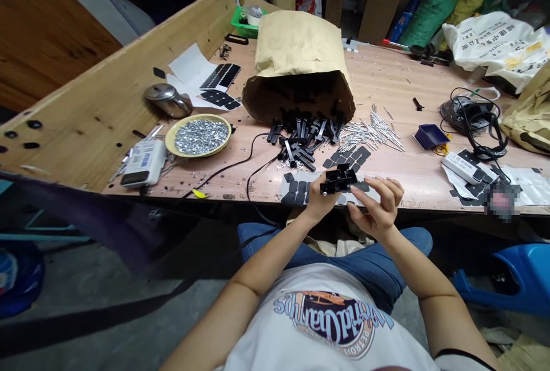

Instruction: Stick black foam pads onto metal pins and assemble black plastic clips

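Note:
My left hand (pixel 318 199) is closed around several black plastic clips (pixel 339 178), held over the table's front edge. Beside them is my right hand (pixel 380 204), its fingers spread and the index fingertip at the clips' right end; whether it touches them I cannot tell. Grey sheets with dark rounded stickers (pixel 297 190) lie under and behind my hands. More black plastic parts (pixel 303 136) spill from the mouth of a large brown paper bag (pixel 301 44). To the right of that pile lie thin metal pins (pixel 372 133).
A yellow bowl (pixel 169 140) of small metal pieces stands at left, near a white power bank (pixel 144 163) and a metal container (pixel 168 100). A black cable (pixel 227 167) crosses the table. At right are a small blue box (pixel 429 137) and a black head strap (pixel 483 136).

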Tool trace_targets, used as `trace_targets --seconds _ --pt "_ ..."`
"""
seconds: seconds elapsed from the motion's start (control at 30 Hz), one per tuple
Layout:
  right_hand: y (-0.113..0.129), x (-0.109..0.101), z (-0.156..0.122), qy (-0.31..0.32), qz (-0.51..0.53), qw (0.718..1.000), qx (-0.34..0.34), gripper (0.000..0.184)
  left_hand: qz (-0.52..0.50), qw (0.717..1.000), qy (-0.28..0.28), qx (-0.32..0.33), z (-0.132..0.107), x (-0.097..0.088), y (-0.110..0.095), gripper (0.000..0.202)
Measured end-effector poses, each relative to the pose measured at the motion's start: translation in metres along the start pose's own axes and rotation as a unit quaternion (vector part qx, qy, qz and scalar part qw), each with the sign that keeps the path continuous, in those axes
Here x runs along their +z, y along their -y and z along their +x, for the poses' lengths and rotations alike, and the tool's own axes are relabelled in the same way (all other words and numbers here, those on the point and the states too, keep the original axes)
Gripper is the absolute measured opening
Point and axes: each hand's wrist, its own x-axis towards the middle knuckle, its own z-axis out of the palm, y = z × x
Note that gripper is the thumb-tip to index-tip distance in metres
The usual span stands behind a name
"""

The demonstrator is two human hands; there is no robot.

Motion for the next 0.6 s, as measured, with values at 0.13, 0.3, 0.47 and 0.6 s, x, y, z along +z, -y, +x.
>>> trace_targets --seconds 0.13,0.3,0.47,0.6 --pt "-0.004 -0.002 0.006 0.024 -0.006 0.999 0.041 0.024 -0.019 0.999 0.012 -0.024 0.001 0.002 -0.003 0.012" --pt "-0.004 -0.005 0.026 0.101 0.042 0.994 -0.028 0.026 -0.004 0.999 0.053 -0.013 0.001 0.002 -0.005 0.016" --pt "-0.007 0.0 0.031 0.17 0.094 0.98 -0.042 0.018 0.035 0.995 0.095 -0.006 0.0 0.001 -0.007 0.019" --pt "-0.008 0.004 0.029 0.158 0.108 0.982 0.003 0.018 0.052 0.993 0.102 -0.001 -0.001 0.0 -0.005 0.017"
